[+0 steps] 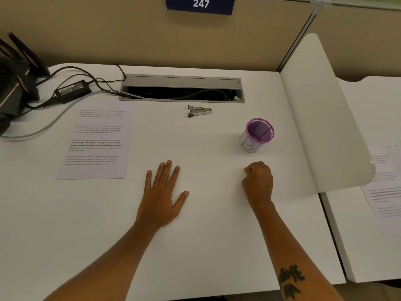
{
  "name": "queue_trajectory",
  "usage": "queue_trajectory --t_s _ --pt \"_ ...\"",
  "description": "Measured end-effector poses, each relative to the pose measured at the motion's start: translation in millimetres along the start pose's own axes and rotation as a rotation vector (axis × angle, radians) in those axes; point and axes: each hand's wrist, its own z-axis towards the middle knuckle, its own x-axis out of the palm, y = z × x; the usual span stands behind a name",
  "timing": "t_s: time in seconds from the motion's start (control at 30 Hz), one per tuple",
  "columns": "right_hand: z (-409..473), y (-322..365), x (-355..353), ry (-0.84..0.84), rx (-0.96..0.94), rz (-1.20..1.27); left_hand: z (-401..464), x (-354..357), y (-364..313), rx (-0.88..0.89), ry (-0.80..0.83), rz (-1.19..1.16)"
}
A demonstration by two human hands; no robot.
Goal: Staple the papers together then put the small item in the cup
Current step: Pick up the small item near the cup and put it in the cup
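Printed papers [97, 140] lie flat on the left of the white desk [206, 246]. A small silver stapler [199, 111] rests open near the back, just in front of the cable tray. A purple mesh cup [257, 134] with a white paper label stands upright to the right. My left hand [161, 196] lies flat, palm down, fingers spread, right of the papers. My right hand [258, 183] rests on the desk as a closed fist, just in front of the cup. Neither hand touches any object.
An open grey cable tray [182, 89] runs along the back. A black power adapter [72, 91] and cables lie at the back left beside dark equipment [15, 79]. A white divider panel [325, 118] rises on the right, with more printed sheets [384, 187] beyond it.
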Motion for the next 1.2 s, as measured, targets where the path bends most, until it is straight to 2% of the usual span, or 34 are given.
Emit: queue_trajectory --t_s 0.37,0.47,0.53,0.6,0.77,0.97,1.2 --pt "0 -3 4 0.142 -0.100 -0.183 1 -1 0 -0.001 0.004 -0.003" --pt "3 -6 -9 0.191 -0.106 -0.130 0 -1 0 -0.001 0.005 -0.003" --pt "12 -3 -26 0.198 0.003 -0.013 0 0 0 -0.001 0.009 -0.002" --pt "26 6 -50 0.170 0.090 0.063 0 0 0 0.000 0.005 0.002" --pt "71 31 -100 0.012 0.046 0.198 0 0 0 0.006 -0.007 -0.012" --pt "117 41 -102 0.019 -0.015 0.123 0 0 1 0.002 0.001 -0.006" --pt "123 35 -99 -0.003 -0.103 0.086 1 0 1 -0.002 0.019 -0.004"
